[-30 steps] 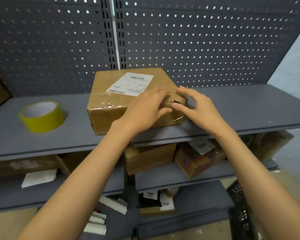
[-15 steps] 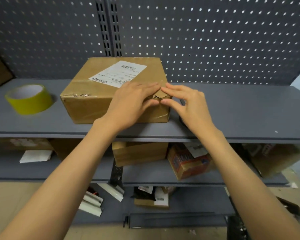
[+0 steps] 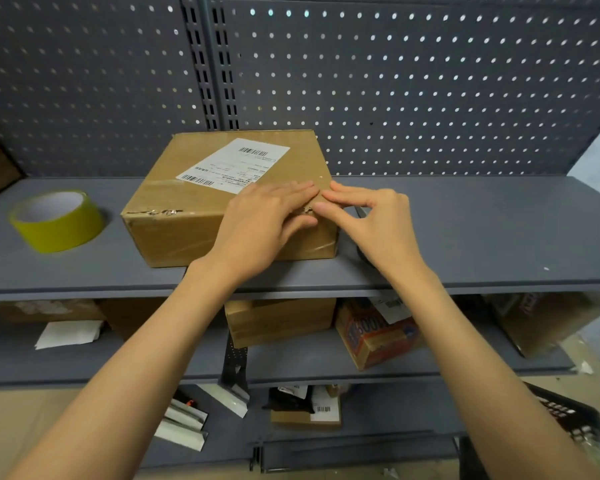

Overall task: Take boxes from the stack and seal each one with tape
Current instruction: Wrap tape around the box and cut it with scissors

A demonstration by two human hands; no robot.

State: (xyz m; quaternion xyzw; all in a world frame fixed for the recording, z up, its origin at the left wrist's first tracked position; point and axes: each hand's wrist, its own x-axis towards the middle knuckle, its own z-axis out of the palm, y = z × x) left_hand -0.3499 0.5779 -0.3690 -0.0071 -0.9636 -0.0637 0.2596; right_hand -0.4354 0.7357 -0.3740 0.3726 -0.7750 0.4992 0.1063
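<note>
Head view. Cardboard box [image 3: 194, 216] w/ white shipping label [image 3: 234, 166] sits on top shelf [image 3: 482, 230], back edge near the pegboard [image 3: 430, 81]. Label print too small to read.

Left hand [image 3: 267, 225] lies flat, fingers straight and together, pressing box's top-front right corner; covers that corner and part of front face. Right hand [image 3: 374, 220] at same corner from the right: forefinger and thumb tips meet at a torn, ragged bit of the box edge, other fingers loosely curved. Whether it pinches tape or just cardboard — can't tell, too small. Dark object behind right hand on shelf, mostly hidden, unidentifiable.

Clear tape glints on box front and along top-left edge; wrinkled.

Yellow-green tape roll [image 3: 58, 221] lying flat, left of box, well apart.

Lower shelf: brown boxes, orange printed carton [image 3: 374, 336], white paper [image 3: 68, 334] — partly cut off by top shelf. Bottom: small parcels, blurred. Black crate [image 3: 568, 417] at lower right, cropped.
</note>
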